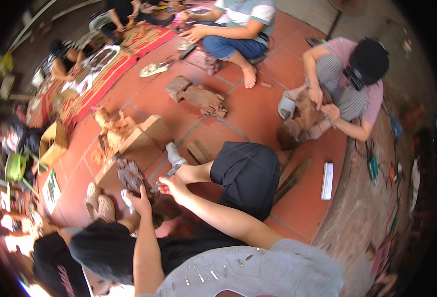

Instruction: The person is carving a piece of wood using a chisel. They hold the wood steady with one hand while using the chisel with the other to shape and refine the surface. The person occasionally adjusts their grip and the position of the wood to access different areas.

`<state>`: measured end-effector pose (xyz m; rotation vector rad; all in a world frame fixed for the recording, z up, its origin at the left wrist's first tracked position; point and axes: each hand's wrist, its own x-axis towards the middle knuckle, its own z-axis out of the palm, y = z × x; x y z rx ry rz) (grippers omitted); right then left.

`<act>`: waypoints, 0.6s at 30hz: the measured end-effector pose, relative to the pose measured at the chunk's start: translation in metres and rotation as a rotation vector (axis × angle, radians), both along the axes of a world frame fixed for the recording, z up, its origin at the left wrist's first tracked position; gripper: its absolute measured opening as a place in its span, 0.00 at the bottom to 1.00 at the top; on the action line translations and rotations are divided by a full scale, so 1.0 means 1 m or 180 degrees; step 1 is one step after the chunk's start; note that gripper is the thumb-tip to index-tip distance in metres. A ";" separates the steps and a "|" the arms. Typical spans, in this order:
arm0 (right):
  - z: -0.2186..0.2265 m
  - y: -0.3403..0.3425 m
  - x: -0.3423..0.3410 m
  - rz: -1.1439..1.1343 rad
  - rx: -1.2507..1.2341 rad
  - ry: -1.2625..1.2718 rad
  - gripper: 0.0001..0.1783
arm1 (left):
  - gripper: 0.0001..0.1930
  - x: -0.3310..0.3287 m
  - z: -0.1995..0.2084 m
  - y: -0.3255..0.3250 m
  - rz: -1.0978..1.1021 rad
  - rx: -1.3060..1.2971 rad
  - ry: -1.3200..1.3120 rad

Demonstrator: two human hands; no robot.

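1. Across the ground before me, the red tiled floor [297,218] is spreading under everything.
2. Farther off, a red patterned mat [151,42] is running along the upper left.
3. To my right, a co-worker [348,94] in pink is crouching, both hands working at a brown carving [305,110].
4. Ahead of me, a tan wooden block [146,136] is resting on the tiles, an orange-brown figure [117,129] lying just beyond it.
5. Between that block and me, the dark carved piece [131,173] is sitting just past my left hand [140,200].
6. That hand is curving beside it; I cannot tell whether it is gripping.
7. My right hand [173,189] is closing around a slim grey tool [171,172].
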<state>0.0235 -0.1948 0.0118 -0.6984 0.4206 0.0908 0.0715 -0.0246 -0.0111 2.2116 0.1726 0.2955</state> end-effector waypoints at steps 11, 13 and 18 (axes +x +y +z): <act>-0.019 -0.012 -0.011 -0.0185 -0.0723 0.0061 0.16 | 0.45 0.018 -0.013 0.008 0.0158 -0.0456 0.0492; -0.020 -0.007 -0.011 -0.0216 -0.1199 0.0073 0.19 | 0.45 0.017 -0.015 0.019 0.0056 -0.0422 0.0584; -0.039 0.012 -0.004 -0.0189 -0.1602 0.0211 0.17 | 0.49 0.017 -0.016 0.034 -0.0207 -0.0577 0.1012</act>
